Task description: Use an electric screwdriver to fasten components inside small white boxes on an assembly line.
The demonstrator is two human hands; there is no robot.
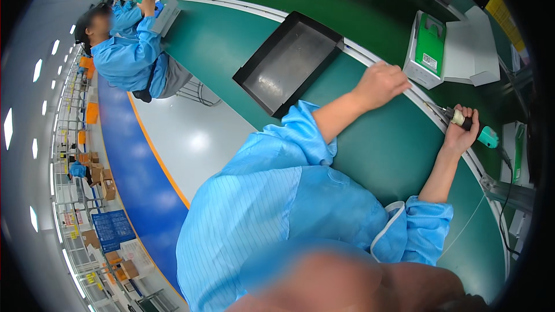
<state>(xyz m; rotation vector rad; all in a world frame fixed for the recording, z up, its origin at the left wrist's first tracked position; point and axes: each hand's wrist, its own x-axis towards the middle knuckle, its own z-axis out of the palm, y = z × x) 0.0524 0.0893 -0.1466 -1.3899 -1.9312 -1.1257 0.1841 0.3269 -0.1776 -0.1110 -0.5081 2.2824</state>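
Here, from a distance, I see a co-worker (124,52) in blue at far left, beside the green bench (370,156). Next, a black tray (289,63) sits angled on the bench. My left hand (381,85) is at the rail (376,59), fingers curled; I cannot tell whether they grip anything. Past the rail is an open white box (421,74) with a green pack (430,37) inside. My right hand (461,137) grasps the driver (458,118) at the rail, tip pointing left, cord (507,196) trailing at right.
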